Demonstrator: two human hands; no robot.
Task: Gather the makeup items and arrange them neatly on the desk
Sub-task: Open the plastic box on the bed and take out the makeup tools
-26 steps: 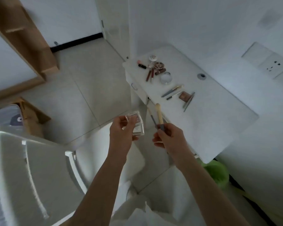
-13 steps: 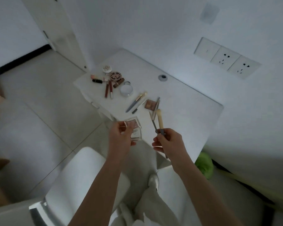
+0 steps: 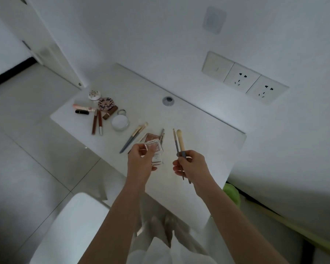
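My left hand [image 3: 140, 161] grips small clear makeup compacts [image 3: 156, 149] above the near part of the white desk [image 3: 198, 134]. My right hand [image 3: 191, 165] holds two makeup brushes [image 3: 179, 142], bristles pointing away from me. On the desk lie a grey-handled brush [image 3: 132, 137], a brown blush compact [image 3: 151, 136] partly hidden by the held compacts, a round clear jar [image 3: 120, 122], two dark red tubes [image 3: 97, 121], a black lipstick [image 3: 82, 112], a pink tube [image 3: 83, 107], a patterned round compact [image 3: 106, 103] and a white round case [image 3: 94, 95].
A cable grommet [image 3: 168, 100] sits in the desk near the wall. Wall sockets [image 3: 253, 83] are mounted at the right. A white chair [image 3: 72, 225] stands at the lower left beside my legs. Something green [image 3: 231, 193] lies below the desk's right end.
I have moved up to the desk; both hands, still holding the compacts and brushes, now hover over its near part instead of over the floor and chair.
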